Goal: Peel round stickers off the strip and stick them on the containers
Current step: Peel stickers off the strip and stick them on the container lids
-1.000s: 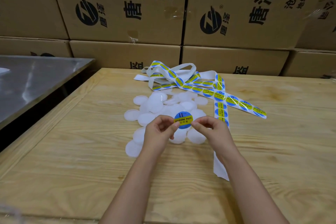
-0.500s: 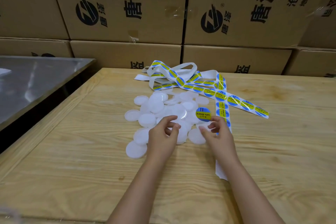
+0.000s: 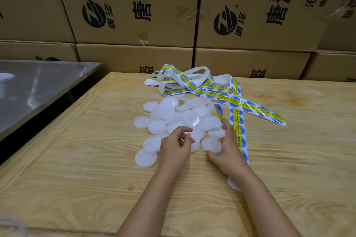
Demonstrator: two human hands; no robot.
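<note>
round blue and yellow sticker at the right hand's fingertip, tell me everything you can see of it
The round blue and yellow sticker is a blue disc with a yellow band of dark print across it. It stands nearly edge-on to the camera, so it looks a narrow oval. Its lower edge clings to the tip of one of the right hand's fingers, over the pile of white plastic lids.

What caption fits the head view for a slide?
Sticker stuck to right hand, left hand beside it, over white lids.
</note>
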